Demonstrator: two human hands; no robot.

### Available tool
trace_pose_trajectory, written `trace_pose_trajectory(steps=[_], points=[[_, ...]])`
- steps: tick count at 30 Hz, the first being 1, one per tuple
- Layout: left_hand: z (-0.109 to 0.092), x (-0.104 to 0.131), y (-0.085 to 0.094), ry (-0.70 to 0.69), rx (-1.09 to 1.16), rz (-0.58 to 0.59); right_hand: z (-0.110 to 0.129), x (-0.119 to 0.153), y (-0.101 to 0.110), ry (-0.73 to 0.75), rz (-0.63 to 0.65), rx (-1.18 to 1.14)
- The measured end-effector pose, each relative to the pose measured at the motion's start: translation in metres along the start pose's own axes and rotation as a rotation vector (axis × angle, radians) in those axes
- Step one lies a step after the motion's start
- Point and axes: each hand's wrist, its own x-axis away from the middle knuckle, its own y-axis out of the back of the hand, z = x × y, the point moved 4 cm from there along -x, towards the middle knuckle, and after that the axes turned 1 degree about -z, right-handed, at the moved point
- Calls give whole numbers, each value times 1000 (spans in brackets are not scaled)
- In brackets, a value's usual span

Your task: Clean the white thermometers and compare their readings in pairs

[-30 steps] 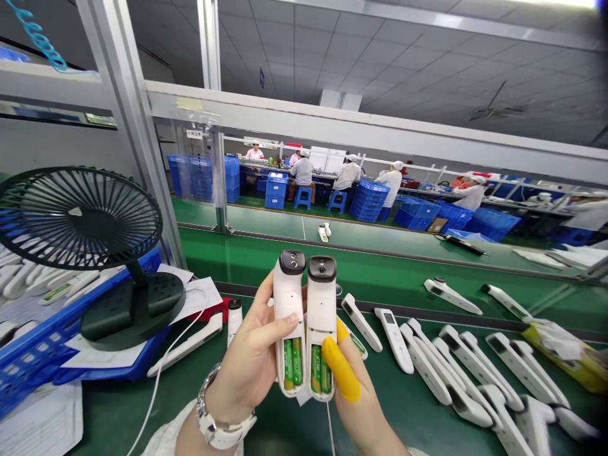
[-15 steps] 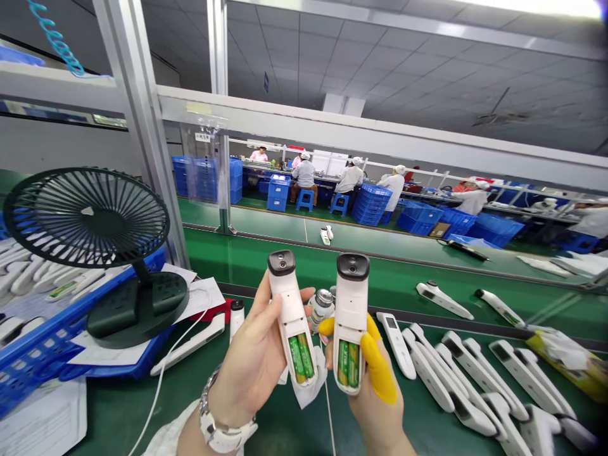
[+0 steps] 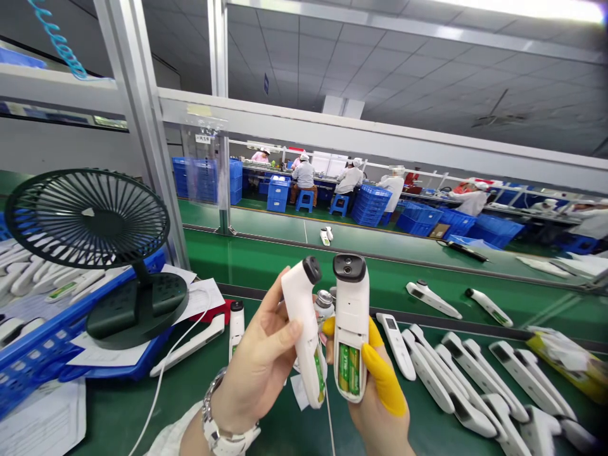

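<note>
My left hand (image 3: pixel 263 354), a watch on its wrist, grips a white infrared thermometer (image 3: pixel 304 329) with a black sensor head. That one is turned partly sideways, and a green battery shows along its open edge. Yellow finger cots cover some fingers of my right hand (image 3: pixel 382 392), which holds a second infrared thermometer (image 3: pixel 351 310) upright. Its battery compartment faces me with two green batteries (image 3: pixel 349 369) inside. Both are held side by side above the green bench. Behind them, a small metal-topped bottle (image 3: pixel 324 301) is partly hidden.
Several white thermometers (image 3: pixel 468 373) lie in rows at the right. Others ride on the green belt (image 3: pixel 380 278) beyond. At the left, a dark fan (image 3: pixel 102 221) stands by a blue crate (image 3: pixel 42 354) of thermometers. People in white sit at benches far behind.
My left hand has rotated its thermometer from facing me to sideways and moved it slightly right. The right one stays nearly still. Two thermometers on the belt have shifted left.
</note>
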Motion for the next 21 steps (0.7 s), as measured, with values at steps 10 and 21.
trace_pose_trajectory(steps=[10,21], points=[[4,-4,2,10,-29,14,-5,8,3,-18,-21,0],[3,-4,3,-19,-51,23,8,13,-11,-5,-50,-57]])
